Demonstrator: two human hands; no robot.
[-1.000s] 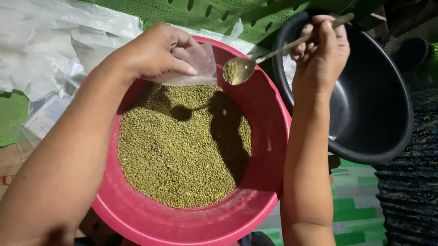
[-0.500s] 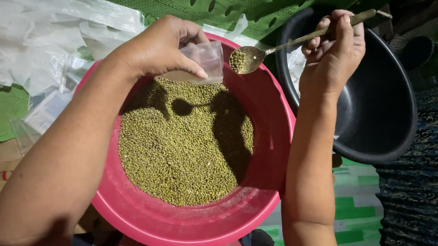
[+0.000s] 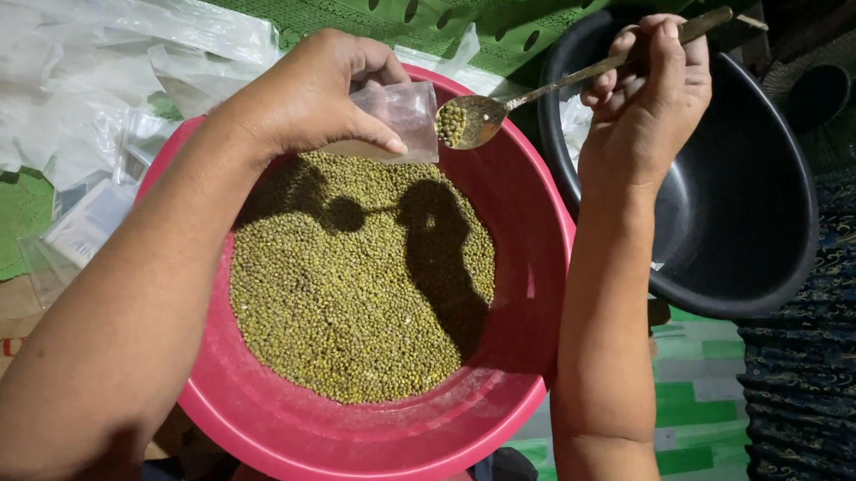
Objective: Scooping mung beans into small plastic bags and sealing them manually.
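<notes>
Spoon now nearer bag

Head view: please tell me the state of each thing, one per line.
Pink basin: holds a layer of green beans.
Spoon: loaded with beans, held by right hand.
Small clear bag: held at the spoon by left hand.
Black basin: almost empty.
</notes>
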